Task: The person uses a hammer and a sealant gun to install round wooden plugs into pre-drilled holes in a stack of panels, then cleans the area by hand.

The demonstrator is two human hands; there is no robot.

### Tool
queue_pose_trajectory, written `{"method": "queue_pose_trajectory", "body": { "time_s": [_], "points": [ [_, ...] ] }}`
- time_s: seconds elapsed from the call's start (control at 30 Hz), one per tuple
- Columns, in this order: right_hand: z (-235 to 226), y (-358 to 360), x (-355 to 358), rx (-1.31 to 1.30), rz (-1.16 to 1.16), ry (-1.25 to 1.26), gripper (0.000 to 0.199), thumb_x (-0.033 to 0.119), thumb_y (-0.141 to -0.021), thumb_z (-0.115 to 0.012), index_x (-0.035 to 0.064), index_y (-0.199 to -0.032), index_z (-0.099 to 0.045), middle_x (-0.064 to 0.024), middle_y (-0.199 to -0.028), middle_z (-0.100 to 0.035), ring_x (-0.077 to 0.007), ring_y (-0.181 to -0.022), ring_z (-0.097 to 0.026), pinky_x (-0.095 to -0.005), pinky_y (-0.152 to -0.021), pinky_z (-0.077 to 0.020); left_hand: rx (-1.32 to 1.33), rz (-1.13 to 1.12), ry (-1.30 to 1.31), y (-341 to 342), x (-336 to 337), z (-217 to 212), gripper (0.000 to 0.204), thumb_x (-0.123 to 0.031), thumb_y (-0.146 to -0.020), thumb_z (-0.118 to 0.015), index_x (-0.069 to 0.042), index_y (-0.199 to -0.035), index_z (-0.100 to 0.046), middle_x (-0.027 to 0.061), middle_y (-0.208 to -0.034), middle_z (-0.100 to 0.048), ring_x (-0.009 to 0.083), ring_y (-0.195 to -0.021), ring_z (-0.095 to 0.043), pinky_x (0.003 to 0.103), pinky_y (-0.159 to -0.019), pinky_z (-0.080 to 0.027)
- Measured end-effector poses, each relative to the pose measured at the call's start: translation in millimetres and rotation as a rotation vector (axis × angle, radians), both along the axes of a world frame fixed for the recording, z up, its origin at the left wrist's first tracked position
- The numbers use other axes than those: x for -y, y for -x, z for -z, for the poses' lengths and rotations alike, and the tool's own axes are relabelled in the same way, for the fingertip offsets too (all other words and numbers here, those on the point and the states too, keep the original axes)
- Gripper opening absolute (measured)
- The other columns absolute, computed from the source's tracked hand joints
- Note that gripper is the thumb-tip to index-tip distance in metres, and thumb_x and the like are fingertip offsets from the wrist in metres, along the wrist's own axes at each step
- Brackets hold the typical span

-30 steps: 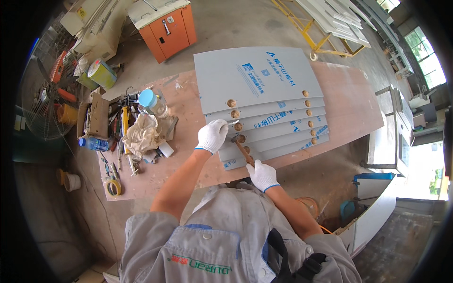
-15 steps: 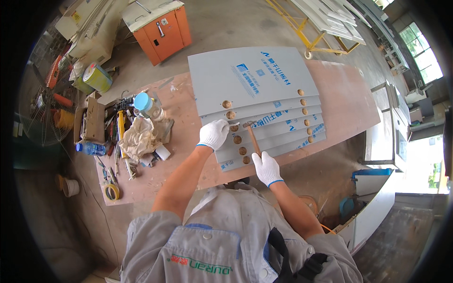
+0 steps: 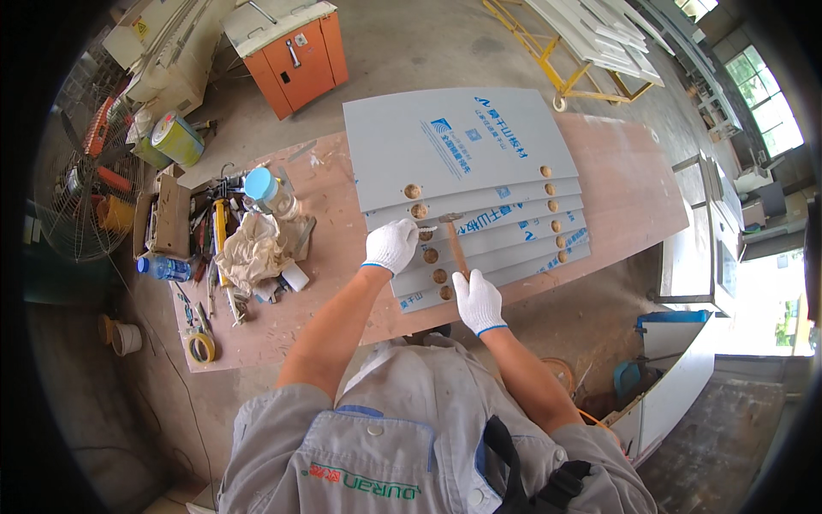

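Note:
My right hand [image 3: 478, 302], in a white knit glove, is closed around the wooden handle of a hammer [image 3: 460, 255]. The hammer's metal head lies over the stepped boards, close to my left fingertips. My left hand [image 3: 391, 247], gloved too, has its fingers pinched together at a round hole [image 3: 426, 234] in one board. Something small and light shows at those fingertips, too small to name. Under both hands is a stack of grey boards [image 3: 394, 146] with blue print, fanned in steps. Round holes line the left and right sides of their near edges.
A pinkish worktable [image 3: 625, 163] carries the stack. On its left lie a cardboard box [image 3: 167, 218], a blue-lidded jar [image 3: 272, 195], crumpled cloth [image 3: 251, 248], a water bottle [image 3: 164, 269] and a tape roll [image 3: 201, 348]. An orange cabinet [image 3: 295, 68] stands beyond.
The hammer head has shifted slightly up and left, toward my left fingertips. My right hand has moved a little with it. My left hand stays at the same hole.

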State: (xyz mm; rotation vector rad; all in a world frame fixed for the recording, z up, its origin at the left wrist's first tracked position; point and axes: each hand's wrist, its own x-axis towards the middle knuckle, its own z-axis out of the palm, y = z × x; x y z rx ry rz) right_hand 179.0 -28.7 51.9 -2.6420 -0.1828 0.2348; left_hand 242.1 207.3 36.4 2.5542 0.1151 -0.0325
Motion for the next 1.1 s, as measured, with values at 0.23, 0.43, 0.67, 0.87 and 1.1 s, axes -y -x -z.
{"method": "queue_pose_trajectory", "body": {
  "time_s": [0.23,0.43,0.67,0.87,1.1],
  "points": [
    [3.5,-2.4,-2.7,0.043,-0.022,0.039,0.049,0.048,-0.106,-0.049,0.0013,-0.093,-0.059,-0.0266,-0.073,-0.068,-0.0482,-0.073,-0.068,-0.0587,-0.070,-0.0535,0.017,-0.011,0.022,1.4,0.5,-1.1,0.022,-0.028,-0.097,-0.061,-0.014,-0.102,-0.076,0.0131,-0.099,-0.076,0.0354,-0.095,-0.072,0.047,-0.084,-0.057],
    [8.6,3.6,-1.1,0.166,-0.019,-0.032,0.046,0.046,-0.105,-0.052,0.0023,-0.092,-0.059,-0.0261,-0.071,-0.068,-0.0468,-0.068,-0.068,-0.0581,-0.065,-0.0531,0.097,0.008,0.034,2.9,1.8,1.3,0.020,-0.027,-0.096,-0.060,-0.013,-0.099,-0.075,0.0116,-0.097,-0.076,0.0349,-0.092,-0.072,0.047,-0.082,-0.057],
    [1.6,-1.3,-2.3,0.111,-0.011,0.052,0.046,0.047,-0.105,-0.052,0.0032,-0.093,-0.059,-0.0242,-0.071,-0.069,-0.0459,-0.070,-0.069,-0.0573,-0.066,-0.0532,0.127,-0.026,0.026,8.3,-2.6,7.4,0.018,-0.026,-0.096,-0.061,-0.014,-0.098,-0.074,0.0118,-0.095,-0.075,0.0355,-0.089,-0.071,0.048,-0.079,-0.057],
    [-1.2,-14.9,1.6,0.040,-0.048,0.072,0.047,0.047,-0.105,-0.051,0.0026,-0.094,-0.059,-0.0264,-0.076,-0.070,-0.0467,-0.075,-0.070,-0.0569,-0.070,-0.0544,0.149,-0.072,0.054,21.3,-10.9,2.0,0.015,-0.025,-0.096,-0.063,-0.013,-0.094,-0.072,0.0134,-0.091,-0.074,0.0371,-0.085,-0.071,0.048,-0.076,-0.057],
    [7.0,-10.3,-0.3,0.034,-0.043,0.092,0.048,0.048,-0.104,-0.052,0.0024,-0.094,-0.060,-0.0260,-0.075,-0.070,-0.0470,-0.075,-0.070,-0.0574,-0.070,-0.0545,0.197,-0.108,0.094,29.1,-21.4,9.3,0.015,-0.025,-0.095,-0.065,-0.013,-0.094,-0.074,0.0134,-0.091,-0.075,0.0370,-0.083,-0.072,0.047,-0.076,-0.057]
  ]
}}
